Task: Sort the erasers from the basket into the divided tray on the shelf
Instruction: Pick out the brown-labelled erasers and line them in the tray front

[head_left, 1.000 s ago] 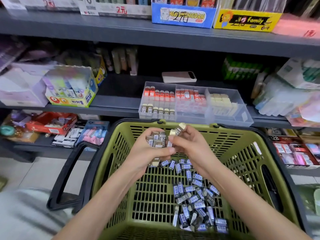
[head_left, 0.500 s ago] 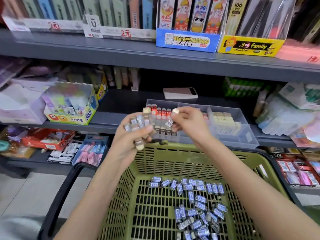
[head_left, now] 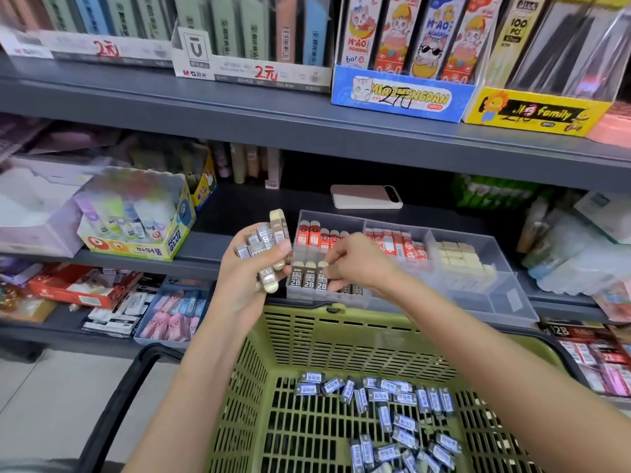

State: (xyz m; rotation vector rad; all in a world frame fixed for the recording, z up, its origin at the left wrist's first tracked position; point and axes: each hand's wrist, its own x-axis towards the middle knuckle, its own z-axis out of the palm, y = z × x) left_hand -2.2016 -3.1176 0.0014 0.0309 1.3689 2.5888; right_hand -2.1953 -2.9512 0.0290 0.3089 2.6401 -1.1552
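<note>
The grey shelf carries the clear tray at its front edge. The green basket sits just in front of and below the tray, its far rim against the tray's front wall. A glue box stands on the same board, well left of the tray.

The left hand is raised just left of the tray, fingers and thumb curled round a bundle of sleeved erasers. The right hand reaches over the tray's left compartment, fingers bent down and pinching the pale top of a 2B eraser, which stands upright at the end of the front row there.

A phone lies flat behind the tray.

Inside the tray, red erasers fill the back of the left compartment, red-and-white ones the middle, cream ones the right. Loose erasers lie scattered on the basket floor, in front of the tray.
</note>
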